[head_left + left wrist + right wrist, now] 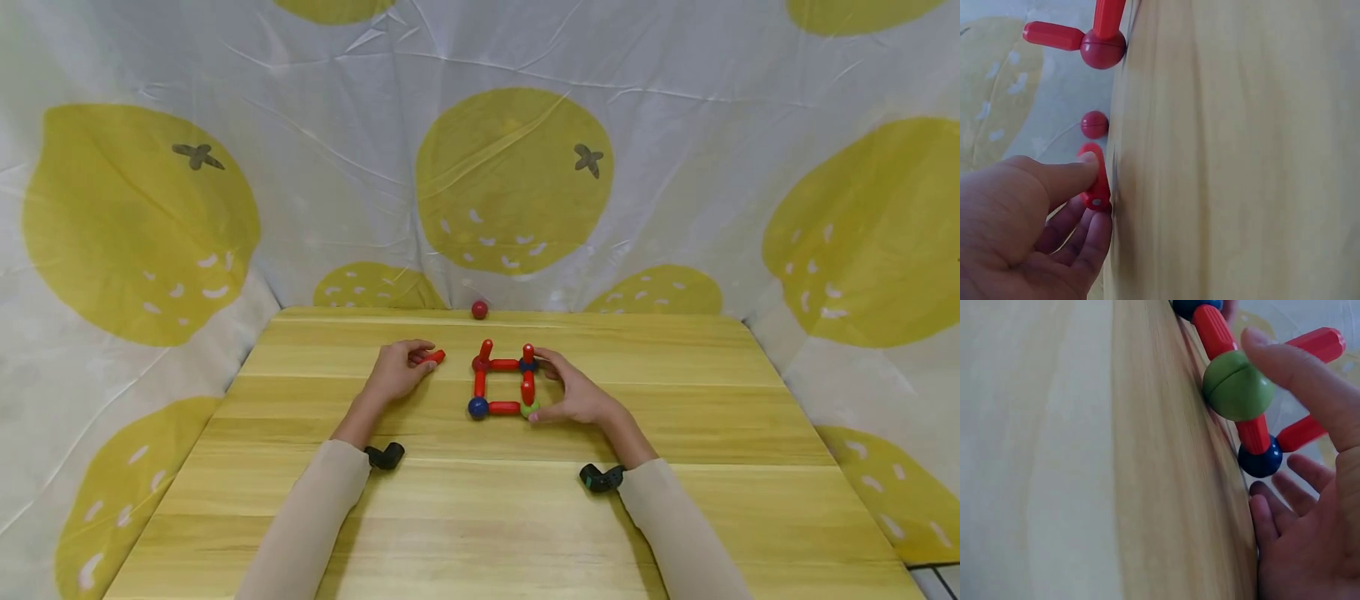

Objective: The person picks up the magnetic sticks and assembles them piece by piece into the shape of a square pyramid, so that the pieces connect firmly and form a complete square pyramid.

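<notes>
My left hand (396, 372) pinches a short red rod (1102, 181) between thumb and fingers, just left of a square frame. Red rods (504, 408) join the frame's corner balls: a blue ball (477, 407) front left, a green ball (1238, 386) front right, a dark blue ball (1261, 460) back right and a red ball (1103, 49) back left. Rods stand up from every corner except the front left. Around the frame's right side my right hand (581, 398) is spread, thumb tip at the green ball and the other fingers, loosely extended, by the dark blue one.
Toward the back edge of the wooden table (480, 517), a loose red ball (480, 310) sits behind the frame. A lemon-print cloth (675, 208) hangs behind and at both sides. Each wrist carries a small black camera (386, 456).
</notes>
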The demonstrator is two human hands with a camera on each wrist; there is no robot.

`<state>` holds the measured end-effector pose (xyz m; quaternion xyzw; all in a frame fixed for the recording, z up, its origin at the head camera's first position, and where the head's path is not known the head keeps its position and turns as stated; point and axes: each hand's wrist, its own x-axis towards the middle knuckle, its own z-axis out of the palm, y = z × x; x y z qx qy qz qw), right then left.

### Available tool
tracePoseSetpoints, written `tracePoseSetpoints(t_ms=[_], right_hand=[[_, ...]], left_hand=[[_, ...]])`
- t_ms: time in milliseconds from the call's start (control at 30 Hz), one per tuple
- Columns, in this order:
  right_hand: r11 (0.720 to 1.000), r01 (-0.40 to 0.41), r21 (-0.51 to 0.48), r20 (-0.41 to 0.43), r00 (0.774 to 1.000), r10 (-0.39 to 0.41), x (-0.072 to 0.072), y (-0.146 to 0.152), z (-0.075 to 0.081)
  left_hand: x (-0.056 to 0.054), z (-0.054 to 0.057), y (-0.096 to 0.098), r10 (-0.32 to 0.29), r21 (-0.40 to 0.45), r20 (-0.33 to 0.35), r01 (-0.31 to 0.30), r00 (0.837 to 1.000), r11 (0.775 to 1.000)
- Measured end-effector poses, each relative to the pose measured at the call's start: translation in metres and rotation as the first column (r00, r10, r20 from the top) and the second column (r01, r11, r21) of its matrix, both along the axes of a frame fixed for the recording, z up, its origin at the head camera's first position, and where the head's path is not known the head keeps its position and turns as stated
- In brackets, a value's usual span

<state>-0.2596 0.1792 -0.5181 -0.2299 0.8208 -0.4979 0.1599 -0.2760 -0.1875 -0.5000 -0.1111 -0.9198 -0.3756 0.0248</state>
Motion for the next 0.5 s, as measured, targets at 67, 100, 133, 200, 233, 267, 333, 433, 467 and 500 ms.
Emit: tracePoseSetpoints(t_ms=[67,100,133,200,233,267,333,433,467,500], right_hand=[[0.999,-0.015,-0.031,0.004,1.0,0.015,-0.001,0.001,-0.001],[0.999,-0.018,-0.037,0.003,1.0,0.019,-0.001,0.001,-0.001],[0.999,-0.021,-0.043,0.001,1.0,0.021,-0.001,0.001,-0.001],[0.999,-0.016,-0.047,-0.006,1.0,0.015,0.0,0.001,-0.001],[0.999,-0.011,-0.048,-0.009,1.0,0.011,0.001,0.0,-0.001],[0.999,-0.004,-0.047,-0.015,1.0,0.004,0.001,0.0,-0.001],[0.999,0.01,-0.048,-0.022,1.0,-0.011,0.003,-0.001,-0.001],[0.999,0.028,-0.037,-0.042,0.999,-0.03,0.005,-0.003,-0.002],[0.999,0.034,-0.029,-0.049,0.998,-0.035,0.005,-0.003,-0.002],[0.999,0.038,-0.025,-0.056,0.998,-0.039,0.006,-0.003,-0.003]], left_hand=[[0.003,-0.001,0.003,-0.026,0.044,0.018,0.025,0.999,0.999],[0.005,-0.001,0.005,-0.041,0.068,0.027,0.039,0.999,0.997],[0.008,-0.002,0.007,-0.061,0.099,0.035,0.057,0.998,0.993],[0.014,-0.001,0.012,-0.116,0.182,0.057,0.104,0.992,0.978],[0.017,-0.001,0.015,-0.153,0.223,0.063,0.136,0.986,0.965],[0.021,0.0,0.018,-0.193,0.262,0.067,0.169,0.979,0.95],[0.027,0.001,0.023,-0.279,0.323,0.071,0.242,0.958,0.915],[0.036,0.004,0.031,-0.37,0.361,0.066,0.323,0.927,0.875],[0.039,0.004,0.033,-0.385,0.365,0.067,0.336,0.921,0.868],[0.04,0.005,0.035,-0.394,0.366,0.07,0.344,0.916,0.865]])
